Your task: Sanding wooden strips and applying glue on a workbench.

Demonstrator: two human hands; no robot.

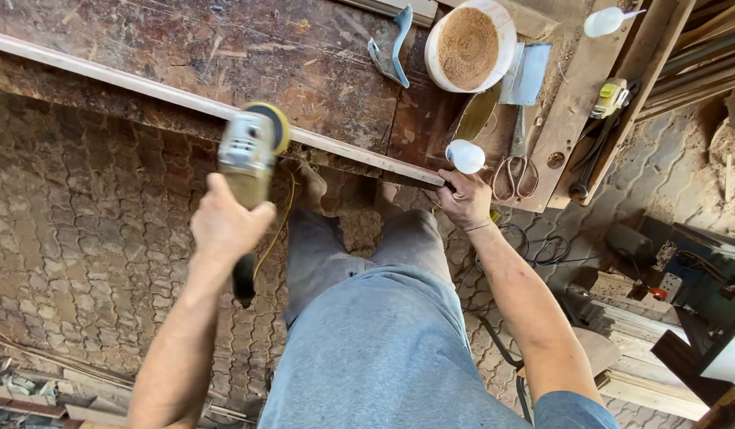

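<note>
My left hand grips a grey and yellow power sander, its disc end against a long pale wooden strip that lies along the edge of a worn dark workbench. My right hand holds the right end of that strip at the bench edge, next to a small white squeeze bottle. A yellow cord hangs down from the sander.
On the bench stand a white bowl of sawdust, a blue metal bracket, scissors, a putty knife and another white bottle. A yellow tool lies on planks at right. Patterned paving lies below, with cables and wood scraps.
</note>
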